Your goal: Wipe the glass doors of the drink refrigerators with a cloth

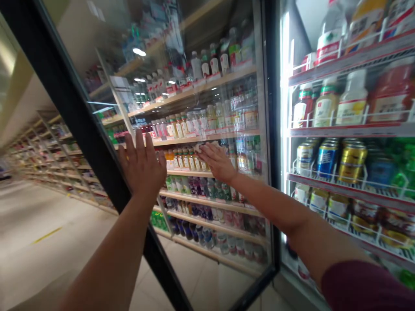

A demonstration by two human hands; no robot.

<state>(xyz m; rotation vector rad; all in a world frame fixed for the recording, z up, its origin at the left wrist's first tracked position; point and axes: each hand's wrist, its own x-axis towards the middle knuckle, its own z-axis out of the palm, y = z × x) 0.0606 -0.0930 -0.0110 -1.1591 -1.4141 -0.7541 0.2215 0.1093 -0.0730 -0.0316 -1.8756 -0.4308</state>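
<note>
A glass door (223,255) with a black frame (87,129) stands open beside a lit drinks cooler. My left hand (143,166) lies with fingers spread against the glass near the frame's left side, holding nothing. Around the middle of the pane, my right hand (218,162) presses a pale crumpled cloth (202,147) to the glass; most of the cloth is hidden under the fingers. Rows of bottles (184,125) on wooden shelves show through the pane.
On the right, the cooler's wire-fronted shelves (343,131) hold bottles and cans (352,160). Long store shelves (65,147) recede at the left above a pale floor (35,246) with a yellow strip (47,235).
</note>
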